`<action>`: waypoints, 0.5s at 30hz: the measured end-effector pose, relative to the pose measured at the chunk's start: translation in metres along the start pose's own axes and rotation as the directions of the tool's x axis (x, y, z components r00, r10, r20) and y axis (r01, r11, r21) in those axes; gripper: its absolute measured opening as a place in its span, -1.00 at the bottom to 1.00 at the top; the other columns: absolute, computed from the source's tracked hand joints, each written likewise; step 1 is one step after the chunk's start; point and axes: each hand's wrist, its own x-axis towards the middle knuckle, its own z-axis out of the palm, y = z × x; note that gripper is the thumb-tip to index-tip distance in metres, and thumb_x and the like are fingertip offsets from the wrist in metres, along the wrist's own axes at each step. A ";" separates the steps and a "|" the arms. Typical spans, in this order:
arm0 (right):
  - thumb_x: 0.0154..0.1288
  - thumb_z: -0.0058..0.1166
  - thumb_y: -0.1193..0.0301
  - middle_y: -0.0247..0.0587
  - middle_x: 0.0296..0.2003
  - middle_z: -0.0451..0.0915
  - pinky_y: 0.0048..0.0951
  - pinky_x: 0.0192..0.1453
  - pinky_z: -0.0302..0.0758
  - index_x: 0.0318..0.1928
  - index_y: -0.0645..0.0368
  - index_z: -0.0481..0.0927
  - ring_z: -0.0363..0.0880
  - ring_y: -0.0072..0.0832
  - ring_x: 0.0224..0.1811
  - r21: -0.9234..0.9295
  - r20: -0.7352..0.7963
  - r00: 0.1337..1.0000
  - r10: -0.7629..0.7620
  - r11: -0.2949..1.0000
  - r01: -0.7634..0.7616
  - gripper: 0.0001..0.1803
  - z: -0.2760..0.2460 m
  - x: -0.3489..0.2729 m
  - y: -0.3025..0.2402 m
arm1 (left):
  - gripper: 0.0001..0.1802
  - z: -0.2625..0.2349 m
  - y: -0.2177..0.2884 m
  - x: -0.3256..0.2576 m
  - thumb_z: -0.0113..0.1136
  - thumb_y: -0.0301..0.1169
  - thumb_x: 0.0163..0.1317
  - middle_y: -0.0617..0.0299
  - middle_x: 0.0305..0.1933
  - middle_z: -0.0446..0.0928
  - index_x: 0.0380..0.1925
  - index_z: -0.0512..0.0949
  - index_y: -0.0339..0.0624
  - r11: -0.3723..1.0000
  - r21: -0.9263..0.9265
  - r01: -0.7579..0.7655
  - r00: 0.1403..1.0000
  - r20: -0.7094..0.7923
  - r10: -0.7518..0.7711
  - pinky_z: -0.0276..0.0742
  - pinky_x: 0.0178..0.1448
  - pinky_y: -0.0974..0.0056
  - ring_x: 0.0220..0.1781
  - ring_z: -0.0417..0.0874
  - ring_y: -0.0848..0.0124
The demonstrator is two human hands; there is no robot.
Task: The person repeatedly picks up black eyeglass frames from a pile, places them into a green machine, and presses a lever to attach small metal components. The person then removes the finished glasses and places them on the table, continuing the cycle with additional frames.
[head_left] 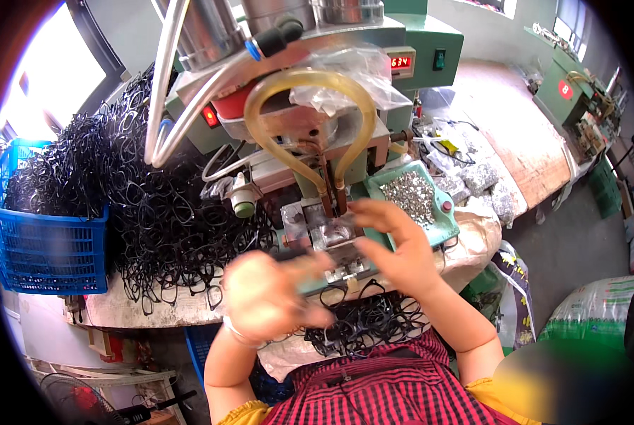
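Blurred by motion, my left hand (260, 294) is in front of the machine, left of its fixture. A dark strip (292, 253) shows along its fingers; whether the hand grips it is unclear. My right hand (402, 241) reaches in from the right, thumb and index finger apart, with nothing visible between them. Its index fingertip is close beside the machine's copper-coloured electrode tips (333, 202). Below the tips sits a metal fixture (331, 232). Black eyeglass frames (363, 322) lie in a heap between my forearms, near my checked apron (374, 389).
Black eyeglass frames (161, 198) pile high at left, beside and in a blue basket (51, 248). A green tray (441, 230) of small metal parts stands right of the fixture. Yellowish hoses (260, 88) loop above the tips. Plastic bags (480, 177) lie farther right.
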 end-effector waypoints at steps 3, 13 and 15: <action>0.15 0.33 0.43 0.07 0.09 0.64 -0.08 0.32 0.46 -0.10 0.10 0.74 0.48 -0.02 0.36 -0.798 -0.070 0.978 -0.199 0.599 0.065 -0.74 -0.047 -0.001 0.062 | -0.60 0.037 0.017 -0.003 0.39 -0.02 0.15 0.11 -0.06 0.68 -0.43 0.43 -0.02 0.964 0.012 -0.266 0.953 0.151 0.262 0.65 -0.21 0.27 -0.25 0.66 0.36; 0.07 0.38 0.46 -0.18 -0.24 0.69 -0.18 0.06 0.54 -0.35 0.14 0.73 0.63 -0.14 -0.08 -0.765 -0.230 0.965 -0.128 0.637 -0.098 -0.89 -0.081 0.004 0.113 | -0.53 0.043 0.019 -0.007 0.49 -0.05 0.08 0.21 -0.05 0.67 -0.44 0.36 0.00 0.971 0.023 -0.240 0.958 0.170 0.233 0.63 -0.24 0.33 -0.16 0.69 0.37; 0.08 0.36 0.46 -0.22 -0.33 0.67 -0.19 -0.02 0.55 -0.38 0.12 0.72 0.63 -0.16 -0.16 -0.756 -0.259 0.930 -0.261 0.654 -0.027 -0.92 -0.073 0.011 0.111 | -0.54 0.049 0.015 -0.013 0.47 -0.05 0.08 0.22 -0.05 0.68 -0.47 0.35 0.00 0.963 0.021 -0.267 0.957 0.124 0.263 0.63 -0.22 0.33 -0.16 0.68 0.37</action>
